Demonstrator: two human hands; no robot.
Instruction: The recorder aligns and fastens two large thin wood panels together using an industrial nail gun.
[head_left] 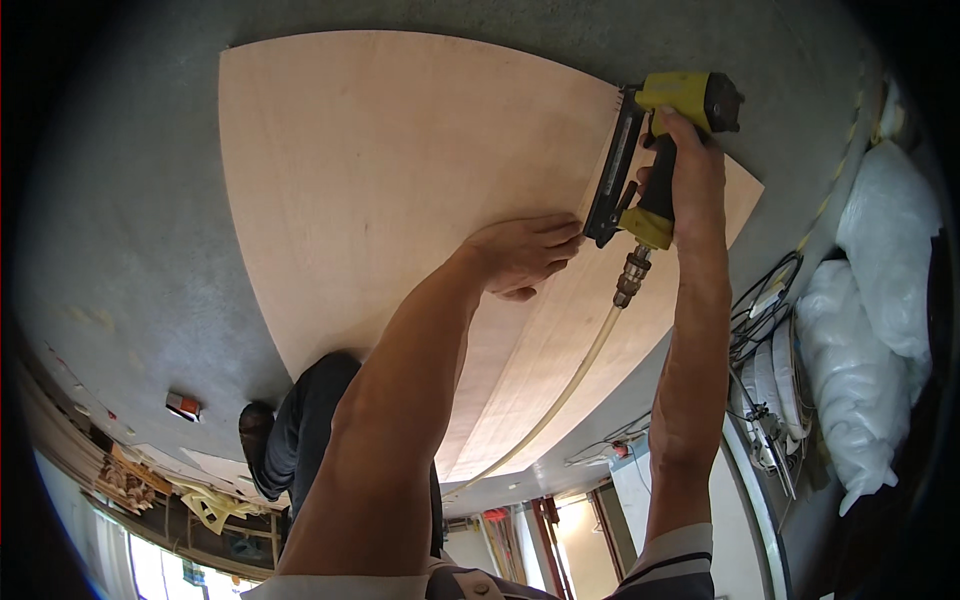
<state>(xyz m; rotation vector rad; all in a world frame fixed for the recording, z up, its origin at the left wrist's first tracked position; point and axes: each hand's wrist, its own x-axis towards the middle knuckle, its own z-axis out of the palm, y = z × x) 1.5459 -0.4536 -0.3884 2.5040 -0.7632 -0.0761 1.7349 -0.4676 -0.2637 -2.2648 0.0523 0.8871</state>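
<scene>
On the concrete floor (130,230) lay a broad plywood sheet (380,170). Our right hand (690,180) was wrapped tight around the grip of the yellow nail gun (655,150), nose at the sheet's far edge; our left hand (525,255) pressed flat, fingers together. We judged the sheet light but floppy, best steadied near the seam; the air hose (560,390) trailed back.

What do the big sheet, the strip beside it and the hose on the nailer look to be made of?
Sheet: likely thin plywood, pale, unfinished, faint grain. Strip: similar bare wood, with lengthwise lines. Hose: translucent yellowish plastic or rubber, on a metal coupling. Right hand grips the nailer; left hand presses the wood.
</scene>
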